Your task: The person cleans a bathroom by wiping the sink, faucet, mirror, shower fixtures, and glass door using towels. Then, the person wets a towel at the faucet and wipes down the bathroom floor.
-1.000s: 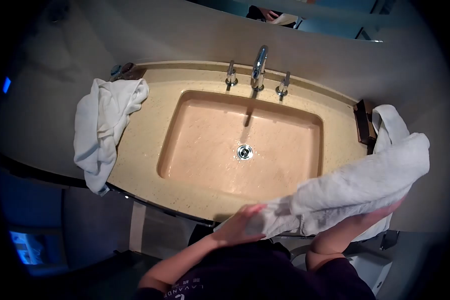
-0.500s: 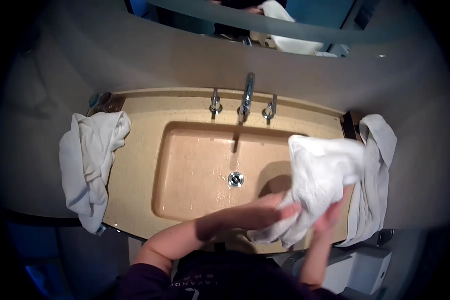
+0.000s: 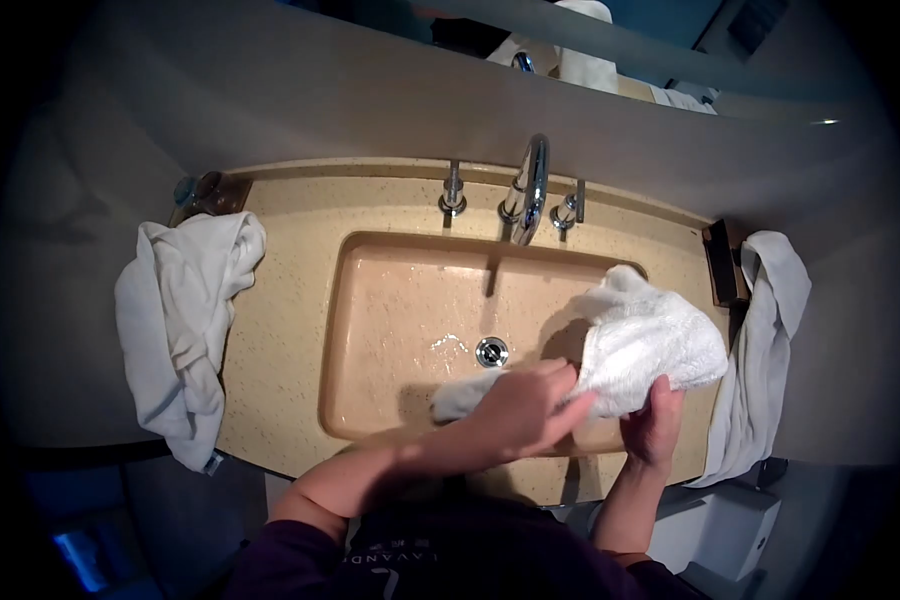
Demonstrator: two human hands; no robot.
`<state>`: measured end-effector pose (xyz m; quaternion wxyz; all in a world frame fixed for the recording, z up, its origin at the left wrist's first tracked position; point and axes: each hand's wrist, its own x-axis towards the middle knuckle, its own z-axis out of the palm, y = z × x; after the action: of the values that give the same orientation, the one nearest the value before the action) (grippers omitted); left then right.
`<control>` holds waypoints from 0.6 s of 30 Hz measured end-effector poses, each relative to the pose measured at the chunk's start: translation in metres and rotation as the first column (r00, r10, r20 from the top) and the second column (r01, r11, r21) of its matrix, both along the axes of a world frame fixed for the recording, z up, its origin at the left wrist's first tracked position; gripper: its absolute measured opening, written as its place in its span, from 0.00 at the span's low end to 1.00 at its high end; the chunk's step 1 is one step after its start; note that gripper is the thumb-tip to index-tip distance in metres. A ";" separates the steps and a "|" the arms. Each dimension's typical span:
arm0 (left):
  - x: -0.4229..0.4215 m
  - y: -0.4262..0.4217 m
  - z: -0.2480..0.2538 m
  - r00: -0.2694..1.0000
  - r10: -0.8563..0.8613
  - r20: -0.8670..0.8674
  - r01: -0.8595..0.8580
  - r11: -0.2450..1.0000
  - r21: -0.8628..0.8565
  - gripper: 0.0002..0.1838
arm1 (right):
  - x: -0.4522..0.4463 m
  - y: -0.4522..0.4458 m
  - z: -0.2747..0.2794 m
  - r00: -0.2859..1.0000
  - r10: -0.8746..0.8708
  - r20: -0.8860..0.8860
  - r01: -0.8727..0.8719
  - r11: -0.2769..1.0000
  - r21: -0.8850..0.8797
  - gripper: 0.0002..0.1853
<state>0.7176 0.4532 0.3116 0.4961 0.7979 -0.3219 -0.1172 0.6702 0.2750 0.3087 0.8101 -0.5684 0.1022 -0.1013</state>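
A white towel [image 3: 655, 340] is bunched over the right half of the sink, lifted above the basin. My left hand [image 3: 530, 405] pinches its near-left edge, with the fingers curled and slightly blurred. On the other side, my right hand [image 3: 654, 422] grips the towel's lower edge, thumb on top and most fingers hidden beneath the cloth. A white cloth end [image 3: 465, 394] shows to the left of my left hand; whether it belongs to the same towel I cannot tell.
The sink [image 3: 332, 340] has a drain [image 3: 491, 352] and water drops. Behind it stand a curved faucet [image 3: 532, 190] and two handles. White towels lie at the left [image 3: 185, 320] and right [image 3: 755, 370] counter ends. A dark box [image 3: 722, 262] sits back right; cups [image 3: 210, 190] stand back left.
The towel has been turned and spread wider over the basin's right side. My right hand has moved up along its lower edge. The camera view has shifted slightly.
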 end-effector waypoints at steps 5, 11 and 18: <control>0.019 0.046 0.053 0.849 0.298 -0.436 -0.396 0.905 -0.153 0.14 | -0.006 -0.041 0.020 1.000 0.007 -0.005 -0.008 0.956 -0.292 0.24; 0.049 0.083 0.059 0.785 0.027 -0.619 -0.556 0.469 -0.686 0.14 | -0.019 -0.090 0.040 0.984 -0.161 0.077 0.175 0.954 -0.243 0.19; 0.090 0.102 0.062 0.830 0.087 -0.551 -0.508 0.527 -0.681 0.10 | 0.041 -0.086 0.048 0.982 -0.050 0.184 0.092 0.969 -0.229 0.16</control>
<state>0.8078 0.5554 0.3738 0.8749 0.4768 -0.0681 -0.0506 0.7108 0.1894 0.3563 0.7383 -0.6455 0.0373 -0.1918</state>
